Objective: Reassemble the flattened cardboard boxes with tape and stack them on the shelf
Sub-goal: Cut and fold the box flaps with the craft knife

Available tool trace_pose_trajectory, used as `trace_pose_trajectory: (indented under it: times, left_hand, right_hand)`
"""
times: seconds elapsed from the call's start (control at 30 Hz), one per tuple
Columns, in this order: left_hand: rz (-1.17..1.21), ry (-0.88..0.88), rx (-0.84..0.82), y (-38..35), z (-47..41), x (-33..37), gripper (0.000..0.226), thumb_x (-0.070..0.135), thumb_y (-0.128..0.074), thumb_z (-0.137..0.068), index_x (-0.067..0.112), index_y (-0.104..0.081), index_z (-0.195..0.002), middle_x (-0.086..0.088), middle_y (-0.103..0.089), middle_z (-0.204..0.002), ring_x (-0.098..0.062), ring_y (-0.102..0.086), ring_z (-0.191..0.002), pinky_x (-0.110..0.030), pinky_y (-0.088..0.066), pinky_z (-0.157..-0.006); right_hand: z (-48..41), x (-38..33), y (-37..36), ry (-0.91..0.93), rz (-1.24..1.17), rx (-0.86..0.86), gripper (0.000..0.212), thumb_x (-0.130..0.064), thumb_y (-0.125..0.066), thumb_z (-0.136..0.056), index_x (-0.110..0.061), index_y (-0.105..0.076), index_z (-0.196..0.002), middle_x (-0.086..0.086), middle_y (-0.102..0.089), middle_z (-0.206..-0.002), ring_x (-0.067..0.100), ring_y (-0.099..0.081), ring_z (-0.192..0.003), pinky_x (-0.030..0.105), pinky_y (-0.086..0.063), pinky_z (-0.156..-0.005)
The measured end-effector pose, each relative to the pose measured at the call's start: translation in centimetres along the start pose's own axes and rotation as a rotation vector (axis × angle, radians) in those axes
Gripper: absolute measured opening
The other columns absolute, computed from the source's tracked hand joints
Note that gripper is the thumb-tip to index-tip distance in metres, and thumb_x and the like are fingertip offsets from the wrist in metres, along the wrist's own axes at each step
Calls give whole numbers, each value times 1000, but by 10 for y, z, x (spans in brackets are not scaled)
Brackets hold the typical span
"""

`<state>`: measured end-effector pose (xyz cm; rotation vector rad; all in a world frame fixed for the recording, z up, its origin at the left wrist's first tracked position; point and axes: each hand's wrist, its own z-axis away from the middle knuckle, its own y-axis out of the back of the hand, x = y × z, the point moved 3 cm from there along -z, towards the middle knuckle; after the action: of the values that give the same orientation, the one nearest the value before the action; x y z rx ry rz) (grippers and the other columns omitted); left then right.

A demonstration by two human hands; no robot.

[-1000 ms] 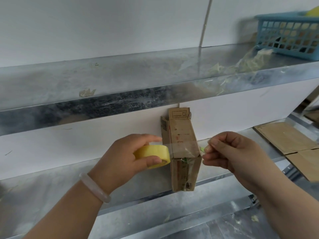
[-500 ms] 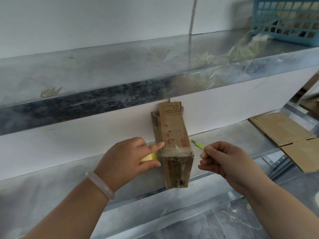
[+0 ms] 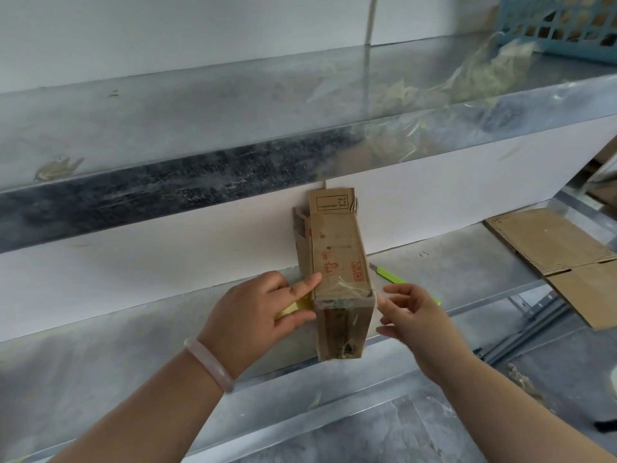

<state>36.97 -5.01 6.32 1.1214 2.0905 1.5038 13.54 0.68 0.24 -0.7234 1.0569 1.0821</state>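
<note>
The left hand (image 3: 260, 315) is gripping a tape roll (image 3: 291, 310), its forefinger stretching forward. The right hand (image 3: 412, 315) is hovering opposite, fingers loosely curled. Both forearms are reaching forward.

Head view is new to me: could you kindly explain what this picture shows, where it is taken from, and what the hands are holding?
There is no machine here. A person works with bare hands, and one wide camera on their head looks forward and down, so the arms enter from below. A narrow cardboard box rests on the lower shelf, with clear tape across its near top edge. The left hand holds a yellow tape roll by the box's left side, forefinger on the box top. The right hand is at the box's right side, fingers loose, holding nothing I can see. Behind the box lies a green knife, and flattened cardboard lies to the right. A blue basket sits on the upper shelf.
</note>
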Motion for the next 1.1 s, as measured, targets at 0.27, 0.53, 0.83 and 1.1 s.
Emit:
trace_pose_trajectory:
  times: [0.27, 0.53, 0.83, 1.1]
  left_hand:
    - [6, -27, 8, -2, -3, 0, 53, 53, -44, -87, 30, -43, -135, 8, -52, -75, -4, -44, -59, -7, -30, -52]
    - [117, -16, 22, 1, -1, -3, 59, 70, -35, -89, 32, -47, -134, 10, -52, -84, -3, -45, -66, -9, -31, -56]
    - [72, -25, 163, 0, -8, 6, 39, 53, -53, -91, 33, -63, -122, 6, -58, -111, 0, -36, -60, -17, -40, -53]
    - [8, -179, 158, -1, -15, 10, 28, 41, -55, -94, 26, -74, -108, 3, -64, -103, 2, -26, -68, -20, -37, -55]
  right_hand:
    - [9, -40, -6, 1093, 639, -32, 36, -47, -46, -99, -29, -61, -126, -13, -60, -132, 7, -49, -129, 21, -38, -108]
    - [4, -36, -10, 1364, 756, -77, 31, -26, -61, -94, -19, -63, -125, -2, -61, -132, 22, -50, -132, 40, -46, -105]
    - [1, -33, -12, 1324, 700, -37, 29, -27, -63, -92, -20, -67, -120, -2, -64, -129, 20, -52, -130, 36, -46, -106]
    - [6, -31, -15, 1262, 666, -5, 33, -38, -63, -91, -29, -64, -123, -3, -62, -130, 22, -50, -131, 37, -45, -106]
